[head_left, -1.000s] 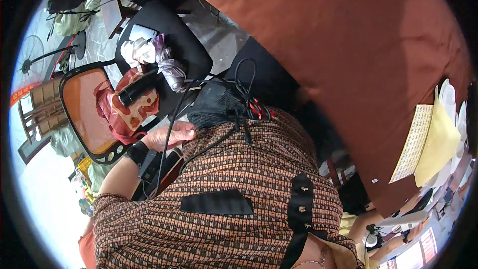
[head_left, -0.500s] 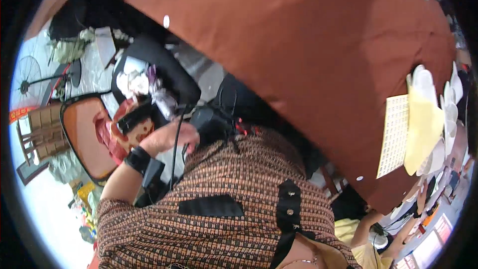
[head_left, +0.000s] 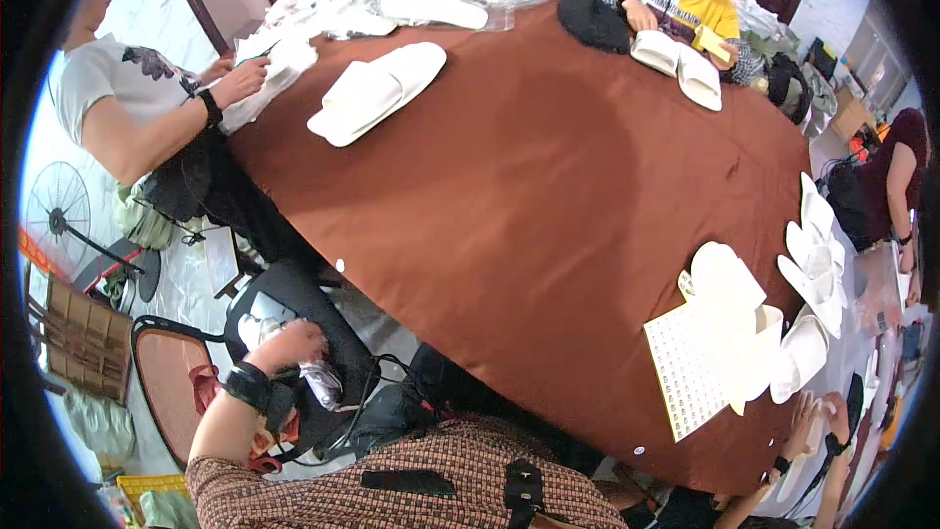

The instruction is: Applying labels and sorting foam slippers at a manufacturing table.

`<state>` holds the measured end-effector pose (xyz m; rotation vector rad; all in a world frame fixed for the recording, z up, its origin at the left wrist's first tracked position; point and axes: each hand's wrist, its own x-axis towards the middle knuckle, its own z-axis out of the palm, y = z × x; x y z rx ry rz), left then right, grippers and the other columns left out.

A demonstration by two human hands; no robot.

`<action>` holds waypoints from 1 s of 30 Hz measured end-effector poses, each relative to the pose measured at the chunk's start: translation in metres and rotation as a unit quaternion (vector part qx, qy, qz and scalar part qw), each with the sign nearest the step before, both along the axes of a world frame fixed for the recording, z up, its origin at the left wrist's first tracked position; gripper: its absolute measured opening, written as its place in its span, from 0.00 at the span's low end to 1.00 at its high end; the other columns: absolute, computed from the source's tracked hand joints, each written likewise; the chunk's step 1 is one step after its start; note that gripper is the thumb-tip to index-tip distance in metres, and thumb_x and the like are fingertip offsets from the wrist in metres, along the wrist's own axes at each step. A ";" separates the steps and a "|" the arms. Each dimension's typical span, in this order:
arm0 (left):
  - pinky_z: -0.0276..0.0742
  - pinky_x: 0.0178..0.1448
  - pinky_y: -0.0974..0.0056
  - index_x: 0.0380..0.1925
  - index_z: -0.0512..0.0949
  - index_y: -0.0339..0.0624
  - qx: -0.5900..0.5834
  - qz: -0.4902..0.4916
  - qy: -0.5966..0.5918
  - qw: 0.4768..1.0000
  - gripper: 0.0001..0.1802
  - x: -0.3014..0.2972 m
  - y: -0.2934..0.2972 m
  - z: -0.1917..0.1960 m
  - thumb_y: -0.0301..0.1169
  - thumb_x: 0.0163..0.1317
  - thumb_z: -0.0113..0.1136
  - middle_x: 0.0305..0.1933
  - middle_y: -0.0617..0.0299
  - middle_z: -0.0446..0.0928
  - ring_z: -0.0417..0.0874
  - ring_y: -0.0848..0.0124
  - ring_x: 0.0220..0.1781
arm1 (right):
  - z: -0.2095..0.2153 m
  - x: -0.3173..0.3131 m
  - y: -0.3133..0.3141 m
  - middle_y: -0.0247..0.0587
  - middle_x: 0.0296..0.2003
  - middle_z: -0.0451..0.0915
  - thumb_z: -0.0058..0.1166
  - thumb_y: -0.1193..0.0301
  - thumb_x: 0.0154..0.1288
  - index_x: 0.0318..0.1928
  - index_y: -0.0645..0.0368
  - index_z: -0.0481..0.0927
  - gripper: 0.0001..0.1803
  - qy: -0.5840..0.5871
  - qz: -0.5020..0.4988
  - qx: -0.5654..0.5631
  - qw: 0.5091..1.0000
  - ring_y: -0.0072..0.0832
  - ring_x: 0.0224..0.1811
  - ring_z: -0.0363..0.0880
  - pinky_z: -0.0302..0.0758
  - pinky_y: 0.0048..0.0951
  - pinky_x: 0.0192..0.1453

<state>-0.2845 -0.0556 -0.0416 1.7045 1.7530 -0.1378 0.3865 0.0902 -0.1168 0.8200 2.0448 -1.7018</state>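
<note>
My left hand (head_left: 294, 343), with a black band at the wrist, reaches over a black chair seat (head_left: 343, 328) to the left of the table. Its fingers point down and are blurred, so their grip does not show. Just beyond it a white item (head_left: 262, 317) lies on the seat. A crumpled purple-and-white bundle (head_left: 321, 384) rests right beside the fingers. Black cables (head_left: 377, 372) run between the chair and my lap. My right hand is out of sight.
A brown-covered table (head_left: 470, 255) carries white slippers (head_left: 382, 93), a white label sheet (head_left: 685, 372) and more slippers (head_left: 813, 264) at right. Co-workers stand at the far left and far right; another's hands (head_left: 818, 421) show at lower right. An orange-backed chair (head_left: 166, 382) is nearby.
My left hand has moved from near my lap out over the black chair seat. The view has tilted up, bringing more of the table and the co-workers into sight.
</note>
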 end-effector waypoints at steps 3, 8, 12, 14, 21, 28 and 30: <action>0.77 0.30 0.64 0.29 0.81 0.34 0.127 0.319 -0.105 0.934 0.14 0.020 0.059 0.094 0.31 0.66 0.51 0.22 0.59 0.80 0.80 0.70 0.23 | 0.022 -0.004 0.007 0.52 0.51 0.82 0.47 0.64 0.73 0.58 0.60 0.77 0.20 0.000 0.000 0.020 1.000 0.44 0.53 0.79 0.75 0.36 0.57; 0.77 0.30 0.69 0.44 0.79 0.34 0.263 0.340 -0.141 0.892 0.17 -0.004 0.184 0.135 0.39 0.71 0.54 0.32 0.62 0.80 0.80 0.74 0.29 | 0.123 -0.073 0.008 0.51 0.50 0.82 0.47 0.64 0.73 0.58 0.60 0.78 0.20 -0.001 -0.038 0.024 0.999 0.44 0.53 0.79 0.75 0.36 0.57; 0.79 0.34 0.66 0.53 0.74 0.32 0.278 0.416 -0.218 0.838 0.28 -0.068 0.174 0.132 0.49 0.70 0.55 0.42 0.54 0.78 0.81 0.67 0.35 | 0.101 -0.036 -0.035 0.51 0.50 0.82 0.47 0.64 0.73 0.58 0.60 0.78 0.20 0.005 -0.028 0.053 0.998 0.44 0.52 0.80 0.75 0.35 0.57; 0.82 0.37 0.61 0.58 0.69 0.32 0.264 0.486 -0.340 0.760 0.35 -0.086 0.211 0.116 0.54 0.67 0.57 0.48 0.46 0.76 0.82 0.60 0.39 | 0.103 -0.017 -0.075 0.51 0.50 0.82 0.47 0.64 0.73 0.58 0.60 0.78 0.20 0.004 -0.082 0.073 0.994 0.44 0.52 0.80 0.75 0.35 0.57; 0.82 0.36 0.55 0.51 0.74 0.38 0.228 0.478 -0.385 0.756 0.29 -0.092 0.276 0.084 0.53 0.66 0.58 0.41 0.53 0.75 0.79 0.61 0.35 | 0.245 -0.017 -0.075 0.47 0.43 0.84 0.51 0.64 0.73 0.55 0.56 0.78 0.16 -0.001 -0.165 0.134 0.977 0.43 0.44 0.84 0.80 0.36 0.47; 0.82 0.38 0.56 0.52 0.75 0.39 0.254 0.480 -0.460 0.703 0.18 -0.105 0.310 0.073 0.36 0.66 0.56 0.42 0.54 0.78 0.81 0.61 0.37 | 0.303 0.009 -0.092 0.42 0.39 0.83 0.61 0.77 0.64 0.56 0.59 0.78 0.19 0.091 -0.273 0.288 0.914 0.36 0.38 0.84 0.80 0.31 0.43; 0.82 0.38 0.56 0.53 0.74 0.37 0.290 0.485 -0.498 0.657 0.17 -0.106 0.309 0.073 0.32 0.66 0.55 0.44 0.53 0.78 0.82 0.60 0.39 | 0.319 0.009 -0.090 0.42 0.39 0.83 0.60 0.79 0.63 0.54 0.62 0.79 0.18 0.081 -0.283 0.332 0.896 0.34 0.37 0.85 0.81 0.31 0.42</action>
